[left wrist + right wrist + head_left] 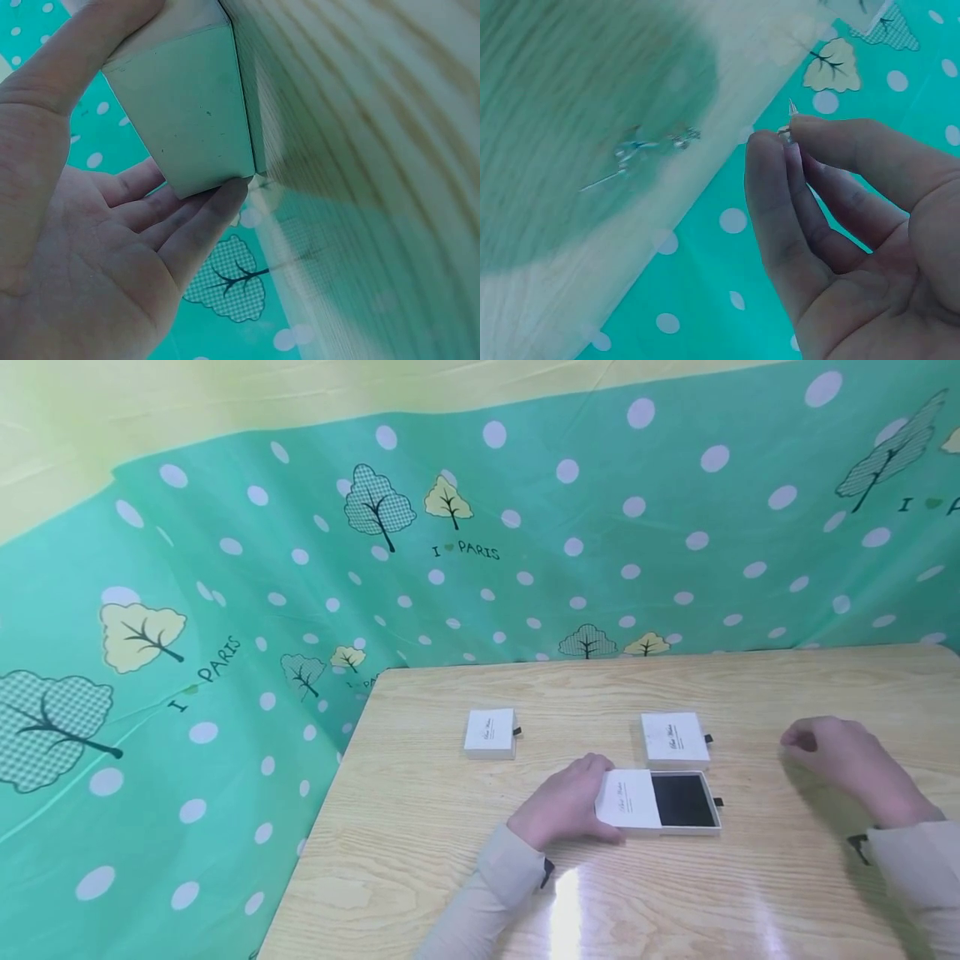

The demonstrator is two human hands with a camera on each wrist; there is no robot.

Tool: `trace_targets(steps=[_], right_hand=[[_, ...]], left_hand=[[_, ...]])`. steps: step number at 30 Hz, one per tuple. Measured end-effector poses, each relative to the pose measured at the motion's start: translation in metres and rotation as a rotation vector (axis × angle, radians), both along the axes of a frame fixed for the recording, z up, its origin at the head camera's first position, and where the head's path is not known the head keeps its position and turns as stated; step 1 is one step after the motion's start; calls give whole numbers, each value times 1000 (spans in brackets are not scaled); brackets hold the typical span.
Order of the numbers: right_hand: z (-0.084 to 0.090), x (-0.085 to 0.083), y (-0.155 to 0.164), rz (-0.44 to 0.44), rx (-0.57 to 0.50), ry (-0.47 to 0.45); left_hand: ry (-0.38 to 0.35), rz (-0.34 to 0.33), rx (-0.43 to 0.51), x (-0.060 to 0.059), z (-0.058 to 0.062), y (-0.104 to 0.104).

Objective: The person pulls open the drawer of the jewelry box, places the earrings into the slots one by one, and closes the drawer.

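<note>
My left arm [486, 887] reaches forward, the left hand [562, 803] gripping one end of a white box [628, 799] between thumb and fingers, its drawer [685, 799] slid out away from the palm. My right hand [851, 764] hovers over the worktop [375, 860] farther right, thumb and forefinger pinching a small metallic piece [784, 136]; beyond my left hand sit a second box [490, 731] and a third box [673, 739].

Green cloth [465, 627], white-dotted, tree-printed, behind and left of pale woodgrain table [397, 810]; yellow band [262, 393] above. Glare [566, 914] noted on table's near part.
</note>
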State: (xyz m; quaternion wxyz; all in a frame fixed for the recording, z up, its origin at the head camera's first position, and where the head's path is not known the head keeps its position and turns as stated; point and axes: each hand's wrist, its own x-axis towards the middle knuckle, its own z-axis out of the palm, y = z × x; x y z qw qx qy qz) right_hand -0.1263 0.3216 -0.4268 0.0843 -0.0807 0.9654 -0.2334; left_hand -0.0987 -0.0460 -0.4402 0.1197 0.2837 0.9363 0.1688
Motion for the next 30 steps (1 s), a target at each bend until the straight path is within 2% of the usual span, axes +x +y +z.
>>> trace_targets(steps=[13,24,30], right_hand=[[8,9,-25,19,-81,111],[18,16,-52,89,-103,177],[19,18,-62,121,-108,185]], left_hand=[[4,-3,-11,0,0,2],[78,-47,-89,-1,3,8],[110,-61,-66,-2,4,20]])
